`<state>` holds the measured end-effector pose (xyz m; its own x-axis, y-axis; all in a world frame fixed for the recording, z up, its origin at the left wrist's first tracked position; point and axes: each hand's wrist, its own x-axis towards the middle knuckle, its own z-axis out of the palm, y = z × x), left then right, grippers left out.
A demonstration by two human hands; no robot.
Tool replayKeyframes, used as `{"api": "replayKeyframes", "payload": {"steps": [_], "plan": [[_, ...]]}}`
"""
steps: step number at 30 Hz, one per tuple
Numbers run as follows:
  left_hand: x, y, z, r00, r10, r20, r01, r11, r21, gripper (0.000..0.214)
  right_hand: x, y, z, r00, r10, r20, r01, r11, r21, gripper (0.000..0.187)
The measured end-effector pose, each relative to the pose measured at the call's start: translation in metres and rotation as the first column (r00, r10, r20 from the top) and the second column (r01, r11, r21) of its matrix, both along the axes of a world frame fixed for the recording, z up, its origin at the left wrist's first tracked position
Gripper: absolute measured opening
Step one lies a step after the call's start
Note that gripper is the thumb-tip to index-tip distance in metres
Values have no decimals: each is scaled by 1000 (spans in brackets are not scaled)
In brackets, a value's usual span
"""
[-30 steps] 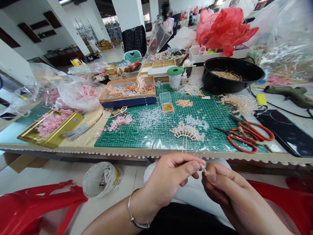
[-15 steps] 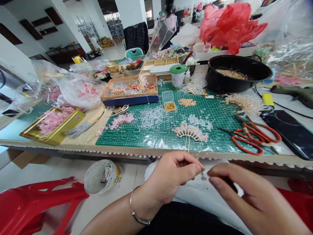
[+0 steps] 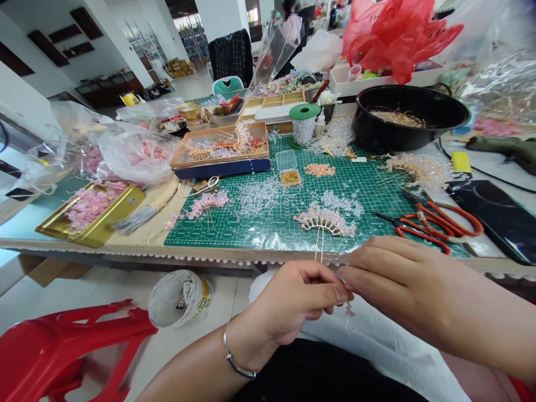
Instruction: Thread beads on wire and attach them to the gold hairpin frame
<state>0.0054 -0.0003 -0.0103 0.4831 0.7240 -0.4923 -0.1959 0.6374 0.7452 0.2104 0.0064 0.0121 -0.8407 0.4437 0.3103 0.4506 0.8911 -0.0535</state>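
Observation:
My left hand [image 3: 299, 298] is closed in a pinch, in front of the table edge. From its fingertips hangs a small beaded dangle [image 3: 349, 310] on what looks like thin wire. My right hand [image 3: 389, 273] comes in from the right, fingers pressed together and meeting the left fingertips. What it pinches, if anything, is hidden. Just beyond the hands, a beaded hair comb [image 3: 324, 222] lies on the green cutting mat [image 3: 259, 237], its prongs pointing toward me. Loose clear beads [image 3: 259, 198] and peach pieces [image 3: 319, 170] are scattered behind it.
Orange-handled cutting tools [image 3: 444, 223] and a black phone [image 3: 496, 218] lie at the right. A small box of gold beads [image 3: 290, 177], a spool [image 3: 304, 124] and a black basin [image 3: 410, 120] stand farther back. A gold tin [image 3: 90, 215] holds pink flowers at left.
My right hand has moved left and up, and its fingers now meet my left fingertips. The left hand stays nearly in place with the dangle.

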Motion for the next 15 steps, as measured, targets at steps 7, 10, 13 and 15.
{"api": "replayKeyframes", "payload": {"steps": [7,10,13,15], "plan": [[2,0,-4,998,-54,37,54,999,-6,15,11,1,-8,998,-47,-51,47,999,-16,25],[4,0,-4,993,-107,49,107,994,-1,21,10,7,-13,986,-67,-154,85,990,113,17],[7,-2,-3,991,-128,47,128,992,9,28,5,13,-15,968,-102,-228,152,965,215,17],[8,-4,-3,990,-133,36,132,991,26,29,2,14,-14,956,-152,-250,213,948,236,21]]}}
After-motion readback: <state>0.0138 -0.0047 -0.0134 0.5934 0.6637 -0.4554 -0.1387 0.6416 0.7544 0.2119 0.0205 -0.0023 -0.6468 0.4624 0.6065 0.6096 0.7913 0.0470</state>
